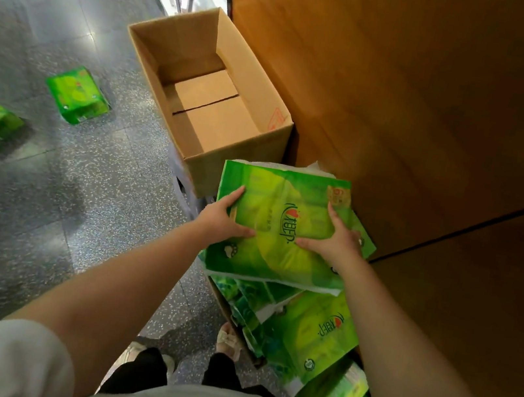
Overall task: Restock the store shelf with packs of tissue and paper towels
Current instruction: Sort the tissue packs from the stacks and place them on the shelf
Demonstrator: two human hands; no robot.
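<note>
Soft indoor light, floor (47, 198) glare, bowed wide-angle edges, perhaps slight motion blur.

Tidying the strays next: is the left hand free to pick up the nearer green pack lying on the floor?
Probably not yet: the left hand and right hand both grip the large green pack, and the floor pack lies well off to the left.

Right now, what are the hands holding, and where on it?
Both hands, left hand and right hand, grip one green tissue pack by its opposite side edges, thumbs on top.
</note>
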